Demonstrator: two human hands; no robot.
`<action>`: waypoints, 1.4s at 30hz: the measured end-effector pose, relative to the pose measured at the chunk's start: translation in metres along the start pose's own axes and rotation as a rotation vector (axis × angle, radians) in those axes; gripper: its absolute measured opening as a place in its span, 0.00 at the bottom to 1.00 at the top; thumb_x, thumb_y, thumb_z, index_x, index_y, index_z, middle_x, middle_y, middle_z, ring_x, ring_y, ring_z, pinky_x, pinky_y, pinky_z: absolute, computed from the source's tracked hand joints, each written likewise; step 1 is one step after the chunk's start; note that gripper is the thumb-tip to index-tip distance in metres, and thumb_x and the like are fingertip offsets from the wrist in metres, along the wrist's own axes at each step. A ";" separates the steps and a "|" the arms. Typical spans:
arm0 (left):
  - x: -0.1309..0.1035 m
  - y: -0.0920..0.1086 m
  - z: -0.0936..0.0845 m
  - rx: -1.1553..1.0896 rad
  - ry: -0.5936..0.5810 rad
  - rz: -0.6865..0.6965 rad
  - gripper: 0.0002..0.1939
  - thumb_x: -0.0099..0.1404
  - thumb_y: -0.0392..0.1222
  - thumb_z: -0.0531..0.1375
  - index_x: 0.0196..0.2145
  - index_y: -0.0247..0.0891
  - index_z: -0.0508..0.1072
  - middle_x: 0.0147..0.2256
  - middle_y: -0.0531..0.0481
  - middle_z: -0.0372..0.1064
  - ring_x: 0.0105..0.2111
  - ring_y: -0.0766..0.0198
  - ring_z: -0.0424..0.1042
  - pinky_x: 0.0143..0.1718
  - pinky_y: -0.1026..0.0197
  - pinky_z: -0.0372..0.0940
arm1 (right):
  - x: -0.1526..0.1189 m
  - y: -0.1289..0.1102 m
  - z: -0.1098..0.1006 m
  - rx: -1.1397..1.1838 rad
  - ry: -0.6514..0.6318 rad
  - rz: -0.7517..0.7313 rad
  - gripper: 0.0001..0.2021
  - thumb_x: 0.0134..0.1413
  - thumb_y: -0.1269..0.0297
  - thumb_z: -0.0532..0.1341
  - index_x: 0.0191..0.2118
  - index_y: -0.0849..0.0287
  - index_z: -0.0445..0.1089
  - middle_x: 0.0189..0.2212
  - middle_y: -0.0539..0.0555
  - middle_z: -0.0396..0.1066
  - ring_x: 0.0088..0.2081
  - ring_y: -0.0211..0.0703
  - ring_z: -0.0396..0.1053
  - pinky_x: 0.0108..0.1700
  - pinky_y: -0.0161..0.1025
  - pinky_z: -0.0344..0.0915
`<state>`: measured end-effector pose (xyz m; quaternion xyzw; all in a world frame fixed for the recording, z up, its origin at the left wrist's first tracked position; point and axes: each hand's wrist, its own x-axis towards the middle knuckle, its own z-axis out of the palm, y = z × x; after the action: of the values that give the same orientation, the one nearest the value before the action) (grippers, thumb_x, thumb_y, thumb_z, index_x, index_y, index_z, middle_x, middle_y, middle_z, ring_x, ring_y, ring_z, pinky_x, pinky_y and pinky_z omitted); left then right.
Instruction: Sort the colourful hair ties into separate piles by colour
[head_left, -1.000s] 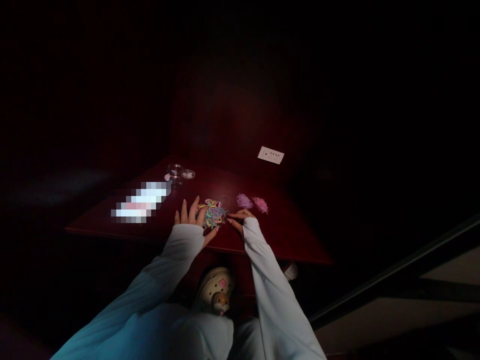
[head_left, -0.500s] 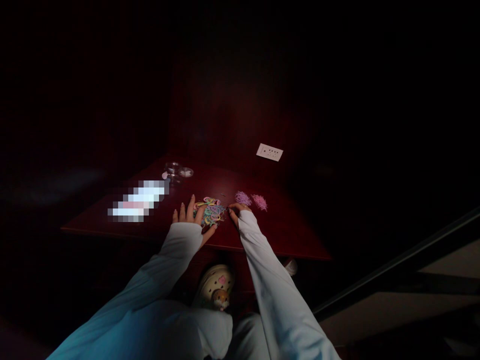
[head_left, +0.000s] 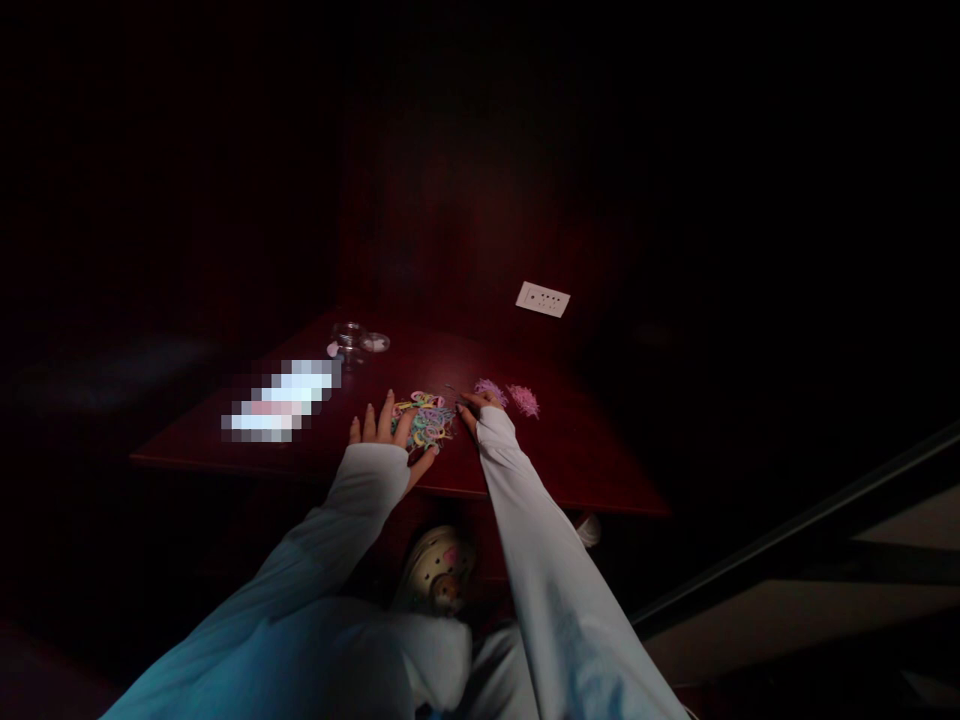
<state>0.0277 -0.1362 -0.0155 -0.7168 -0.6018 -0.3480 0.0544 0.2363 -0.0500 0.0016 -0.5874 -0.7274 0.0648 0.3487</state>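
Observation:
A mixed heap of small coloured rubber bands (head_left: pixel 429 420) lies on the dark red table, in yellow, green, pink and purple. My left hand (head_left: pixel 386 432) rests at its left side, fingers spread, with the thumb along the near edge of the heap. Just right of the heap is my right hand (head_left: pixel 480 404), thumb and forefinger drawn together in a pinch. Whatever is between those fingertips is too small to make out. A purple pile of bands (head_left: pixel 491 389) sits partly behind the right hand, and a pink pile of bands (head_left: pixel 523 400) lies further right.
Toward the back left of the table (head_left: pixel 592 465) stand a clear jar (head_left: pixel 347 342) and a round lid (head_left: pixel 376 343). A bright, pixelated rectangle (head_left: pixel 281 402) lies at the left. A white socket plate (head_left: pixel 543 299) is on the back panel. Below the table a clog (head_left: pixel 439 565) shows.
My right hand has shifted slightly up, away from the mixed heap's right edge. My left hand keeps its place by the heap. The whole view has shifted a little.

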 end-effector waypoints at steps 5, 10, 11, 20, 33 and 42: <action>-0.001 -0.002 0.000 0.042 -0.023 0.017 0.32 0.69 0.55 0.60 0.65 0.38 0.73 0.74 0.32 0.55 0.70 0.28 0.61 0.69 0.30 0.55 | 0.003 0.004 0.000 0.030 -0.047 0.008 0.12 0.66 0.58 0.65 0.47 0.52 0.84 0.48 0.56 0.76 0.48 0.45 0.73 0.52 0.40 0.68; -0.002 -0.002 -0.001 0.035 -0.014 0.017 0.33 0.69 0.55 0.60 0.66 0.37 0.73 0.73 0.32 0.57 0.70 0.28 0.61 0.69 0.31 0.54 | 0.011 0.001 -0.003 0.054 -0.039 0.007 0.06 0.61 0.60 0.69 0.37 0.55 0.82 0.40 0.54 0.77 0.44 0.45 0.73 0.51 0.40 0.68; -0.002 -0.002 -0.001 0.029 -0.010 0.016 0.33 0.69 0.55 0.60 0.66 0.37 0.73 0.73 0.31 0.57 0.70 0.28 0.60 0.69 0.31 0.55 | 0.012 0.000 -0.004 0.047 -0.040 0.007 0.06 0.61 0.60 0.69 0.35 0.55 0.81 0.38 0.54 0.77 0.43 0.45 0.73 0.50 0.40 0.68; 0.000 -0.002 -0.003 -0.015 0.000 0.008 0.33 0.68 0.53 0.60 0.66 0.37 0.71 0.75 0.32 0.52 0.71 0.28 0.56 0.69 0.32 0.57 | 0.014 0.001 -0.003 -0.033 -0.020 0.024 0.10 0.64 0.57 0.66 0.33 0.55 0.75 0.36 0.54 0.75 0.39 0.43 0.70 0.44 0.38 0.65; -0.001 0.001 -0.002 -0.024 0.044 0.020 0.30 0.67 0.52 0.60 0.63 0.37 0.72 0.73 0.33 0.58 0.71 0.36 0.60 0.69 0.40 0.59 | 0.064 0.001 0.023 -0.068 0.078 0.025 0.10 0.65 0.58 0.66 0.33 0.56 0.74 0.38 0.56 0.75 0.44 0.46 0.71 0.50 0.40 0.66; -0.003 -0.002 0.000 -0.043 0.031 0.029 0.32 0.65 0.54 0.61 0.64 0.38 0.71 0.73 0.34 0.58 0.72 0.38 0.59 0.69 0.40 0.59 | 0.067 0.016 0.023 0.069 0.198 0.109 0.20 0.68 0.46 0.59 0.34 0.54 0.78 0.34 0.54 0.76 0.39 0.44 0.72 0.45 0.38 0.66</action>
<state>0.0253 -0.1381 -0.0176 -0.7209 -0.5830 -0.3709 0.0532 0.2313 0.0219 0.0053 -0.6174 -0.6536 0.0503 0.4349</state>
